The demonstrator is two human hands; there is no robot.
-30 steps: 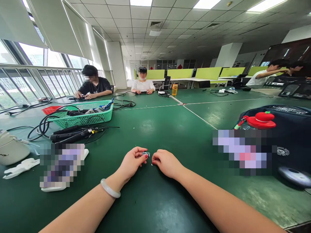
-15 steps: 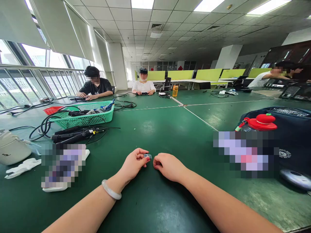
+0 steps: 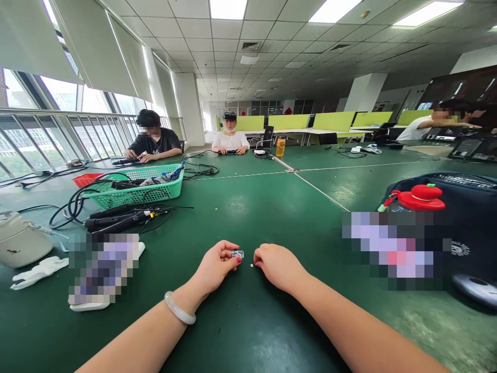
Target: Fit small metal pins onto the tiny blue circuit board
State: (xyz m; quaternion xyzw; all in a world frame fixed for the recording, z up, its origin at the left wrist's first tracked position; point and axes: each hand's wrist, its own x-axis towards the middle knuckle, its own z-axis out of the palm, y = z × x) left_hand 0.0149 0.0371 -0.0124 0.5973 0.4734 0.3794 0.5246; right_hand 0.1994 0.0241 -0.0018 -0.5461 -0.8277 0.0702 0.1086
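Small board [image 3: 238, 254] partly hidden by left hand [image 3: 216, 265]; markings too small to read. White bit [image 3: 252, 265] at fingertips of right hand [image 3: 277, 264] too tiny to identify; that hand's inner fingers out of sight. Forearms [image 3: 145, 331] cut off by bottom edge. Flat item [image 3: 104, 269] on left pixelated, likewise area below red-lidded bottle [image 3: 423, 197]. Dark bag [image 3: 473, 202] cut by right edge, pale pouch [image 3: 21, 243] by left.

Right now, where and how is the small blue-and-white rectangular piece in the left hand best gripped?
Take the small blue-and-white piece by its right end, coming from the right: the left hand pinches its other end, leaving that tip sticking out toward the right hand. Being so small, it probably suits a light fingertip pinch.
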